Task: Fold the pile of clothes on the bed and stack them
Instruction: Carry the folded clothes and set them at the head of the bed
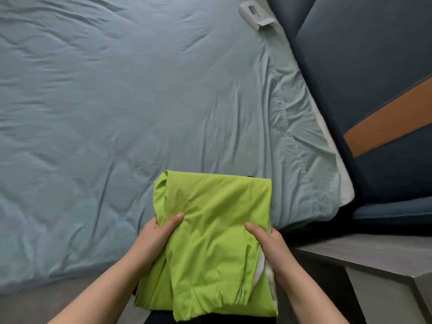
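Observation:
A lime-green folded garment (210, 230) is held over the near edge of the bed, its far end reaching above the sheet. My left hand (156, 239) grips its left side, thumb on top and fingers underneath. My right hand (268, 244) grips its right side the same way, next to a strip of white lining (264, 270). A sliver of dark fabric (251, 176) shows behind the garment's far edge; what it is stays hidden. The bed (117, 101) carries a wrinkled light-blue sheet.
A small white box (256, 14) lies at the bed's far right corner. A dark blue padded headboard with an orange stripe (385, 127) runs along the right. A grey bedside table (374, 258) stands at the lower right. Grey floor (46, 305) shows at the lower left.

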`<action>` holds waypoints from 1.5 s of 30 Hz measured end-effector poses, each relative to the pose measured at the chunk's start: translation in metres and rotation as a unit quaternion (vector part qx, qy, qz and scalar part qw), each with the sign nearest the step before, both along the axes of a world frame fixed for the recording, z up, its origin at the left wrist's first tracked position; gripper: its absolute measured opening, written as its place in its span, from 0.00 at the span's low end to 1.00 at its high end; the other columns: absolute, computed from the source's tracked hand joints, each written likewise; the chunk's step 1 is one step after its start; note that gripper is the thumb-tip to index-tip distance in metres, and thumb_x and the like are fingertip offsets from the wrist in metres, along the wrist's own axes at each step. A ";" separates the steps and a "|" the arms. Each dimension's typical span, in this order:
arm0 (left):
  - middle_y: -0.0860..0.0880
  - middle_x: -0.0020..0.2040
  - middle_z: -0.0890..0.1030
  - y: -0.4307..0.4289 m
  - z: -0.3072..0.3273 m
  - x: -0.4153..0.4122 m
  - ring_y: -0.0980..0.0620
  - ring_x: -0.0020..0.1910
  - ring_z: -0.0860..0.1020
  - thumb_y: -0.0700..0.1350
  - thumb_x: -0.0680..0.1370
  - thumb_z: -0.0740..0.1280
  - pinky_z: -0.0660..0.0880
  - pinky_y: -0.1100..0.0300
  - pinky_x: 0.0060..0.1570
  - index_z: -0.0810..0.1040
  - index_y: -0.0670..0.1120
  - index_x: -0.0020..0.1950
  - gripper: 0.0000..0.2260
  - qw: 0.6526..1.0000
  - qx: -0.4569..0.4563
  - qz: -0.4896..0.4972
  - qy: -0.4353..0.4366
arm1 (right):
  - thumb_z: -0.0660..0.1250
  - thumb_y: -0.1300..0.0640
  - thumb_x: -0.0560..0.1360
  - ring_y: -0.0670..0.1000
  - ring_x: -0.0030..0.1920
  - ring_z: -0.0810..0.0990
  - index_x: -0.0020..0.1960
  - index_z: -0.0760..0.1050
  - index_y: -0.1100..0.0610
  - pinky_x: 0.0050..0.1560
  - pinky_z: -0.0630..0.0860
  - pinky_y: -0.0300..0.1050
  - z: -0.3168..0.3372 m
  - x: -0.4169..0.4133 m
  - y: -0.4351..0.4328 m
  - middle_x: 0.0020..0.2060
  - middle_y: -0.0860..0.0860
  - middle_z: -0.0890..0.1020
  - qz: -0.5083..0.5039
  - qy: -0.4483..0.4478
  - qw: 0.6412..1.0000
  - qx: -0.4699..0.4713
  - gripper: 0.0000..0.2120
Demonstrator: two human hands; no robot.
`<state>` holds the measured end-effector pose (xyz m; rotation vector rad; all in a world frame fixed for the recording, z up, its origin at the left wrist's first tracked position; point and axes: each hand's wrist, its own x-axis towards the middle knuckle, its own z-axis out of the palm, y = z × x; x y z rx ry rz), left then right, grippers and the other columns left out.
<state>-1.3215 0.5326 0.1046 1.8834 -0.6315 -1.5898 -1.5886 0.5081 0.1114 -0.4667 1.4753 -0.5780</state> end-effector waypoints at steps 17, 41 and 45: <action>0.67 0.44 0.82 -0.079 -0.084 0.010 0.70 0.46 0.79 0.65 0.66 0.74 0.72 0.64 0.50 0.78 0.54 0.55 0.24 0.981 -0.048 0.140 -0.124 | 0.76 0.44 0.60 0.46 0.49 0.85 0.54 0.78 0.49 0.47 0.80 0.40 -0.109 0.019 -0.150 0.49 0.45 0.86 0.133 -0.043 0.988 -0.058 0.25; 0.46 0.76 0.62 0.001 -0.227 -0.020 0.43 0.71 0.67 0.68 0.71 0.64 0.69 0.45 0.65 0.38 0.61 0.77 0.45 0.970 0.103 -0.029 -0.219 | 0.59 0.47 0.80 0.56 0.70 0.69 0.78 0.45 0.43 0.63 0.65 0.44 -0.228 0.023 -0.041 0.72 0.52 0.67 0.279 0.232 0.930 -0.059 0.32; 0.44 0.79 0.47 -0.025 -0.212 -0.020 0.43 0.77 0.52 0.68 0.72 0.61 0.52 0.42 0.73 0.31 0.58 0.76 0.47 0.891 0.034 -0.088 -0.444 | 0.62 0.46 0.77 0.54 0.71 0.62 0.78 0.46 0.46 0.71 0.57 0.56 -0.207 0.037 -0.056 0.71 0.53 0.63 0.346 0.445 0.795 -0.225 0.36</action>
